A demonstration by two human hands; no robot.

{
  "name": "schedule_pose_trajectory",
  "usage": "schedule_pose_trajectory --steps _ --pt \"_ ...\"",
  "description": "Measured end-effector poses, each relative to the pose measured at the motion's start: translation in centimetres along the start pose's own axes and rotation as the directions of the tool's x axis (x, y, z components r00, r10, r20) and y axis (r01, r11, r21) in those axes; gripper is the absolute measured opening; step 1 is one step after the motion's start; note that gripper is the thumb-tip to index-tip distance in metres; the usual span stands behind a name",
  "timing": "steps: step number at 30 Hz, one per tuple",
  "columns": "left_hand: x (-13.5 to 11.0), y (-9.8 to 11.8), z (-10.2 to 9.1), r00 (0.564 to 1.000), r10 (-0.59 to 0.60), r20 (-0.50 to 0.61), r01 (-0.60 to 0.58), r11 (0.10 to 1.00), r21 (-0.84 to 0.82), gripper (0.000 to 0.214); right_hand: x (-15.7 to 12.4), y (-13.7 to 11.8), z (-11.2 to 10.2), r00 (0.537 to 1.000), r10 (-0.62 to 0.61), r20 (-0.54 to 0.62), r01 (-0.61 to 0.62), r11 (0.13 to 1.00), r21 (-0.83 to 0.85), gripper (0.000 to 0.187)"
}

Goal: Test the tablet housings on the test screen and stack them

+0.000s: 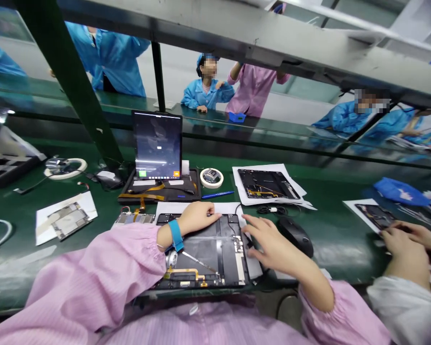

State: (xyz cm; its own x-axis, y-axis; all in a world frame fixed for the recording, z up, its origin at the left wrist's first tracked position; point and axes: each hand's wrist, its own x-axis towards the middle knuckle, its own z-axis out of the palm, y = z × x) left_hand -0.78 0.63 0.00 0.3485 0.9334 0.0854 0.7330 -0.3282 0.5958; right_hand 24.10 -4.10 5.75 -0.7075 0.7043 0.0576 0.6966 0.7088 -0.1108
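An opened tablet housing (201, 254) lies on white paper in front of me, its dark inside facing up. Orange flex cables run along its near edge. My left hand (197, 216), with a blue wristband, rests over the far edge of the housing. Its fingers are curled, and whatever they may hold is hidden. Beside the housing's right edge, my right hand (267, 237) has its fingers spread and slightly blurred, with nothing visible in them. A thin black cable (237, 211) crosses the far right corner between the hands.
Behind stands a lit screen (158, 148) on a black base. A tape roll (211, 178), blue pen (218, 195) and second tablet housing (267, 183) lie nearby. A black mouse (295, 235) sits right. Left is a circuit board (70, 220). A co-worker's hands (409, 242) work far right.
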Motion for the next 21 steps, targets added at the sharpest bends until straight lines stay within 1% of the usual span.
schedule_pose_trajectory --steps 1,3,5,6,8,9,10,11,12,13,14,15,16,17,18,19,21 --pt "0.0 0.2 -0.1 1.0 0.012 -0.009 -0.012 0.999 -0.035 0.035 1.0 -0.1 -0.4 0.999 0.013 -0.03 -0.014 1.0 -0.018 0.028" --pt "0.1 0.9 -1.0 0.997 0.069 -0.046 -0.073 0.991 -0.111 0.026 4.2 -0.1 -0.6 0.992 0.075 -0.106 -0.086 0.992 -0.097 0.022" --pt "0.1 1.6 -2.8 0.989 0.1 -0.105 -0.119 0.975 -0.188 0.021 8.2 0.3 0.0 0.98 0.147 -0.134 -0.175 0.957 -0.232 0.024" --pt "0.1 1.6 -4.1 0.987 0.087 -0.135 -0.116 0.967 -0.225 0.021 10.2 0.7 0.6 0.979 0.15 -0.135 -0.181 0.951 -0.253 0.024" --pt "-0.2 0.9 -7.4 0.978 0.005 -0.21 -0.068 0.954 -0.291 0.025 13.1 1.4 1.6 0.986 0.124 -0.114 -0.152 0.95 -0.273 0.019" --pt "-0.5 0.1 -9.2 0.962 -0.052 -0.267 -0.035 0.95 -0.31 0.027 14.0 1.7 2.0 0.989 0.103 -0.109 -0.129 0.954 -0.27 0.016" --pt "-0.9 -1.2 -11.0 0.933 -0.12 -0.339 0.006 0.948 -0.319 0.027 14.4 1.9 2.1 0.99 0.086 -0.113 -0.114 0.956 -0.27 0.013" --pt "-1.3 -2.8 -12.7 0.883 -0.197 -0.427 0.057 0.946 -0.318 0.027 14.4 2.0 2.0 0.989 0.076 -0.129 -0.109 0.957 -0.27 0.011" --pt "-1.9 -4.6 -14.3 0.811 -0.275 -0.517 0.122 0.943 -0.31 0.029 14.0 2.1 1.7 0.986 0.072 -0.152 -0.112 0.955 -0.276 0.011" --pt "-2.4 -6.5 -15.6 0.736 -0.35 -0.58 0.207 0.931 -0.3 0.032 13.3 1.9 1.2 0.978 0.075 -0.196 -0.128 0.954 -0.271 0.012" --pt "-2.8 -8.4 -16.5 0.685 -0.394 -0.613 0.293 0.919 -0.263 0.036 12.4 1.6 0.6 0.96 0.085 -0.268 -0.151 0.96 -0.238 0.013" --pt "-3.2 -10.2 -17.2 0.672 -0.427 -0.606 0.375 0.901 -0.219 0.039 11.2 1.1 -0.1 0.928 0.105 -0.356 -0.173 0.971 -0.164 0.012" --pt "-3.5 -11.8 -17.5 0.688 -0.444 -0.574 0.43 0.886 -0.17 0.039 10.0 0.5 -0.8 0.885 0.141 -0.443 -0.181 0.982 -0.049 0.008" --pt "-3.6 -13.1 -17.6 0.718 -0.452 -0.53 0.467 0.877 -0.115 0.038 8.7 -0.2 -1.4 0.84 0.194 -0.507 -0.165 0.981 0.101 0.004" --pt "-3.6 -14.1 -17.5 0.75 -0.451 -0.484 0.485 0.872 -0.061 0.036 7.4 -1.0 -2.0 0.803 0.256 -0.538 -0.125 0.955 0.267 0.004" --pt "-3.5 -14.8 -17.3 0.778 -0.44 -0.449 0.49 0.872 -0.006 0.034 6.2 -1.7 -2.3 0.789 0.314 -0.528 -0.076 0.903 0.423 0.006" --pt "-3.3 -15.5 -16.7 0.81 -0.411 -0.418 0.488 0.868 0.091 0.032 4.2 -2.8 -2.6 0.814 0.381 -0.439 -0.007 0.762 0.648 0.009"
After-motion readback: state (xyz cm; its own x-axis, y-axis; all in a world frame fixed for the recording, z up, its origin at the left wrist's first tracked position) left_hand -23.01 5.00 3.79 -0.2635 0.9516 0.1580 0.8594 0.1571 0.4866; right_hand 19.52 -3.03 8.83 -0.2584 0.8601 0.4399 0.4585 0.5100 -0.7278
